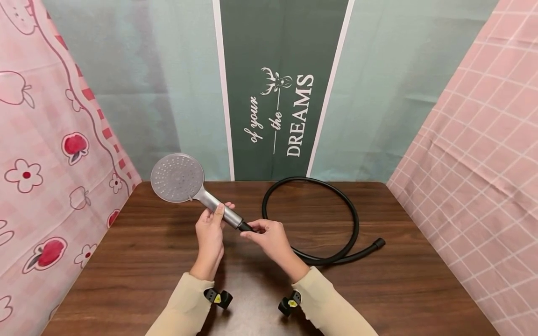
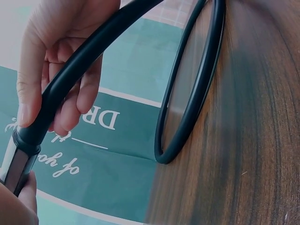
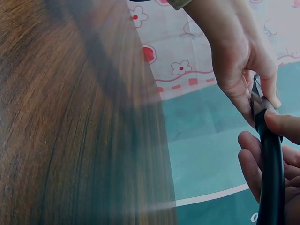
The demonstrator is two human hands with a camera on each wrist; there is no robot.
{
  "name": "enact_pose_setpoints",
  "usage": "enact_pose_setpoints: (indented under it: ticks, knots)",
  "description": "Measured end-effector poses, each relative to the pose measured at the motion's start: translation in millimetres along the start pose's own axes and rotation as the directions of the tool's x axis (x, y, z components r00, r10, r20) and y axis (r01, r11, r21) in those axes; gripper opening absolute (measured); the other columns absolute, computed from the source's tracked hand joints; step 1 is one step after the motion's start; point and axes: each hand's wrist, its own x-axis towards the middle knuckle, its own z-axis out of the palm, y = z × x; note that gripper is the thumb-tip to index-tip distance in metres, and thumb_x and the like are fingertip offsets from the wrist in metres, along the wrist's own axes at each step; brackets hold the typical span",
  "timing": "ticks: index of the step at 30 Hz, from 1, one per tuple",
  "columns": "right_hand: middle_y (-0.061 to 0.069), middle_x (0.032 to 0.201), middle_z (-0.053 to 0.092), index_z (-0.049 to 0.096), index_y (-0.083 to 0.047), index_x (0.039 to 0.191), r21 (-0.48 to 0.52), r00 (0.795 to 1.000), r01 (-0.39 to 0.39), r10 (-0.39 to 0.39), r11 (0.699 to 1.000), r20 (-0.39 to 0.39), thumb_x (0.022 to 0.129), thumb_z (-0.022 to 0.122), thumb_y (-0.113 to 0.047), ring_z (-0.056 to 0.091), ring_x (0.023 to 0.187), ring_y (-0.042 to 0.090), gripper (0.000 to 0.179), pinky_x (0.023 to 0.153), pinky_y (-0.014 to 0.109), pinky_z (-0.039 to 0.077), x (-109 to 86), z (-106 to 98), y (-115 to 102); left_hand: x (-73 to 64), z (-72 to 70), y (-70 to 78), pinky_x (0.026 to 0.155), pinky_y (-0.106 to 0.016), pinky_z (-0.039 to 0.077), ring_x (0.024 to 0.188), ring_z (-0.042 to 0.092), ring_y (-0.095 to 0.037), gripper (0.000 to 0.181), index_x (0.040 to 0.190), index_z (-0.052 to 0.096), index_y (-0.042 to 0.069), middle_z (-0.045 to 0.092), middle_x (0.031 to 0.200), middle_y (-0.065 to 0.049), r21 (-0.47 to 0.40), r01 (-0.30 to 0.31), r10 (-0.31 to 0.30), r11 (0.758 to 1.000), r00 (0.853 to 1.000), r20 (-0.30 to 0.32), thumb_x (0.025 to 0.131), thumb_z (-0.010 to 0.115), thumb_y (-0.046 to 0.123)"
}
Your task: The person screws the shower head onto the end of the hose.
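A silver-grey shower head with a round nozzle face is held up by my left hand, whose thumb and fingers grip its handle. At the handle's lower end, my right hand pinches the black end of a shower hose between thumb and fingers. In the left wrist view the hose's collar meets the handle's end; whether it is threaded on cannot be told. The hose loops across the table to the right, its other end fitting lying free.
The brown wooden table has a green printed cloth hanging behind it. A pink patterned cloth hangs on the left and a pink checked cloth on the right. Each wrist carries a small black camera.
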Motion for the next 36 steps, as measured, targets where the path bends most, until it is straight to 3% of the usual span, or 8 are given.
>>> enact_pose_setpoints:
  ticks: [4,7,14,18,28,32,36]
  knots:
    - [0.012,0.083,0.076,0.076,-0.003,0.100,0.036,0.999,-0.033,0.032,0.999,0.042,0.085,0.080,-0.025,0.074,0.079,0.028,0.027,0.061,0.021,0.054,0.8,-1.1,-0.7,0.5,-0.2,-0.9,0.086,-0.023,0.057,0.094,0.074,-0.017,0.027,0.118,0.057,-0.008,0.075,0.090,-0.001,-0.003,0.007,-0.007,1.000,1.000,-0.004,0.102,0.056,0.013]
    - [0.011,0.084,0.076,0.076,-0.003,0.101,0.033,0.997,-0.049,0.047,0.998,0.062,0.086,0.079,-0.027,0.075,0.077,0.021,0.028,0.063,0.024,0.056,1.8,-1.3,0.1,0.9,-0.4,-1.2,0.085,-0.023,0.057,0.094,0.074,-0.017,0.026,0.118,0.058,-0.008,0.075,0.090,-0.001,-0.001,0.009,-0.009,1.000,1.000,-0.008,0.102,0.056,0.013]
    - [0.014,0.086,0.076,0.074,-0.001,0.102,0.064,0.994,-0.062,0.055,0.996,0.097,0.087,0.078,-0.025,0.075,0.077,0.021,0.029,0.076,0.052,0.060,3.6,-2.6,1.5,1.3,-0.5,-1.2,0.086,-0.023,0.057,0.094,0.074,-0.017,0.028,0.118,0.057,-0.008,0.075,0.090,-0.001,0.005,0.010,-0.010,1.000,1.000,-0.004,0.101,0.057,0.014]
    - [0.015,0.085,0.075,0.074,0.000,0.103,0.070,0.992,-0.064,0.056,0.996,0.115,0.088,0.077,-0.025,0.075,0.077,0.027,0.028,0.077,0.054,0.059,3.8,-3.2,0.7,0.9,-0.4,-0.1,0.085,-0.022,0.057,0.091,0.074,-0.013,0.027,0.119,0.057,-0.009,0.075,0.088,0.000,0.005,0.019,-0.019,1.000,1.000,-0.005,0.102,0.056,0.013]
    - [0.020,0.089,0.075,0.074,0.000,0.105,0.035,0.989,-0.059,0.054,0.998,0.135,0.090,0.074,-0.026,0.074,0.079,0.030,0.029,0.076,0.047,0.061,3.2,-5.3,-0.9,1.7,-0.4,-1.5,0.085,-0.022,0.057,0.091,0.074,-0.012,0.029,0.118,0.057,-0.009,0.075,0.089,0.000,0.002,0.011,-0.011,1.000,1.000,0.012,0.101,0.057,0.014]
    - [0.012,0.086,0.075,0.075,-0.004,0.105,-0.028,0.992,-0.032,0.035,0.999,0.120,0.089,0.076,-0.027,0.073,0.078,0.025,0.028,0.071,0.034,0.061,2.3,-4.7,0.1,1.7,-2.8,-2.5,0.085,-0.022,0.057,0.091,0.074,-0.012,0.030,0.119,0.057,-0.009,0.075,0.090,-0.001,0.006,0.000,0.000,1.000,1.000,0.022,0.101,0.057,0.016]
    - [0.005,0.084,0.074,0.076,-0.008,0.103,-0.097,0.997,0.013,-0.005,0.995,0.079,0.084,0.081,-0.027,0.065,0.071,0.014,0.028,0.062,0.023,0.054,2.6,-3.6,2.0,1.7,-3.5,-2.5,0.086,-0.023,0.057,0.092,0.074,-0.013,0.031,0.119,0.056,-0.009,0.075,0.090,-0.002,0.004,0.005,-0.005,1.000,0.999,0.034,0.101,0.058,0.016]
